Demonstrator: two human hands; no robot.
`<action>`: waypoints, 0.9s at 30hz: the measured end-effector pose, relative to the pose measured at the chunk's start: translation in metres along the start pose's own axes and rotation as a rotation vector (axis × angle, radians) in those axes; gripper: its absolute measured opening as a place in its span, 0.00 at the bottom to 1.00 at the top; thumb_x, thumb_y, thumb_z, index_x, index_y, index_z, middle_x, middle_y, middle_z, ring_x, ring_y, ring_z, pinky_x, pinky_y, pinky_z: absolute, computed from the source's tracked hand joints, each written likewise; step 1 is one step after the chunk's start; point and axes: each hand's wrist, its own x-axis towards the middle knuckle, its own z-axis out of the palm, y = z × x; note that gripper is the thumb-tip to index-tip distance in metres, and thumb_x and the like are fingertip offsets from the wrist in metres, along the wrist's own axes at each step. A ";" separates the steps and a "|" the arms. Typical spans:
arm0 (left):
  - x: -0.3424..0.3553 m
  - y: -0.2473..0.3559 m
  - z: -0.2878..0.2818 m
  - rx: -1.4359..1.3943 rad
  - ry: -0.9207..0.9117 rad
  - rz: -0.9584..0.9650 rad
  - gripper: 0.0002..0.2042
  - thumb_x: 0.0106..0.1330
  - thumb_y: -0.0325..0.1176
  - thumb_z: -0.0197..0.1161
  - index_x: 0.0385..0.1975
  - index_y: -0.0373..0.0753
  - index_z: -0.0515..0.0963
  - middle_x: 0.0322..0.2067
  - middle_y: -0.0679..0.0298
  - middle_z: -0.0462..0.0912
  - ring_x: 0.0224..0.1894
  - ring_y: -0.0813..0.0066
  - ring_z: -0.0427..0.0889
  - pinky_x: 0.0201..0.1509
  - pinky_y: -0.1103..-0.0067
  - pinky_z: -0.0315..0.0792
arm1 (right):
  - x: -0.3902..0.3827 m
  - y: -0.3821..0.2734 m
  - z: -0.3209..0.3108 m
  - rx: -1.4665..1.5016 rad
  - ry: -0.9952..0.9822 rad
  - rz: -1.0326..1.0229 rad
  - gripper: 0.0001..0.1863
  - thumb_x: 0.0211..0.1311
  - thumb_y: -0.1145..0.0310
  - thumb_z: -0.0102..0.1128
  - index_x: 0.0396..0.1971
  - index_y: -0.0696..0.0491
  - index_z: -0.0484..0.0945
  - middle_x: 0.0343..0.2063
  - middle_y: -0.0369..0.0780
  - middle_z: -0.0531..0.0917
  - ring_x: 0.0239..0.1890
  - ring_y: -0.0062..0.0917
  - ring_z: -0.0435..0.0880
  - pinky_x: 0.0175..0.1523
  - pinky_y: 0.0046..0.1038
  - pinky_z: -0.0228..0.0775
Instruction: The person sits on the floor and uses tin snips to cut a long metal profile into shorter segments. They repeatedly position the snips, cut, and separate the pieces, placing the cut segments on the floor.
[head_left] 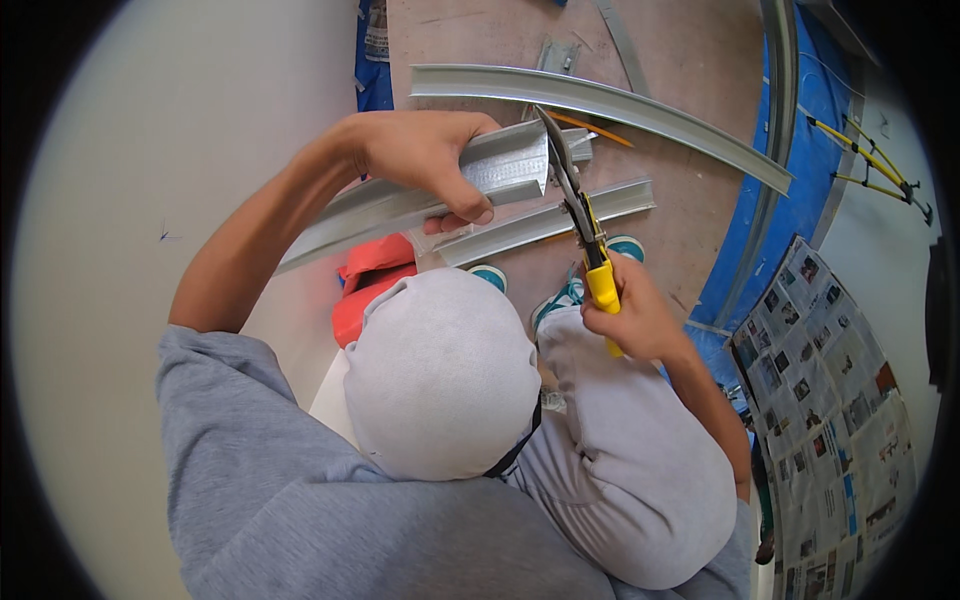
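My left hand (425,165) is wrapped round a galvanized metal stud (505,165), a U-shaped channel that slants up to the right across my raised left knee's far side. In my right hand (640,310) is a pair of tin snips (603,285) with yellow handles, gripped near my right knee. The dark blades point away from me and lie at the stud's right-hand end. Whether the metal sits between the blades, I cannot make out.
Beyond my hands a long metal channel (600,98) lies on the brownish floor board (690,50). A shorter channel (560,220) lies nearer my shoes. An orange-red bag (375,280) rests by my left knee. Newspaper sheeting (825,400) and a yellow tripod-like stand (870,160) are at right.
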 end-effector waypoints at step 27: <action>-0.024 0.012 0.047 1.228 0.684 0.218 0.18 0.47 0.27 0.79 0.35 0.35 0.77 0.26 0.51 0.84 0.34 0.48 0.87 0.40 0.60 0.79 | -0.015 -0.011 -0.005 -0.409 0.079 -0.144 0.41 0.40 0.67 0.71 0.56 0.61 0.61 0.34 0.50 0.76 0.38 0.44 0.77 0.48 0.39 0.71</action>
